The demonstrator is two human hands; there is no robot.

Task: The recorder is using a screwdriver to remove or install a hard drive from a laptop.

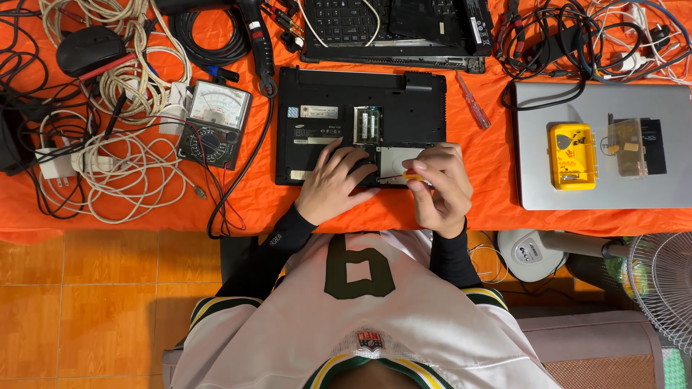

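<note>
Closest to the body, the right hand [441, 189] has its grip pinched around the yellow handle of a small screwdriver [412, 176], whose tip points toward the near edge of the black laptop base [360, 124] lying upside down on the orange tabletop [490, 166]. Just beside that grip, the left hand [333, 181] lies flat with fingers spread, pressing on the base next to a silver drive bay [395, 160], holding nothing. Judging from how things lie, the work is partway along: just beyond the hands a small cover is already off, leaving the memory slot [366, 124] bare, while the rest of the shell looks closed. Whether any screw is out I cannot tell. Off to the right of the pinching grip a red-handled screwdriver [473, 102] lies loose, and farther right a closed silver laptop [602, 148] carries a yellow case [572, 155]. Left of the flat hand sits an analogue multimeter [215, 124] among white cables [126, 155]. Farthest away lies another opened laptop [396, 32].
</note>
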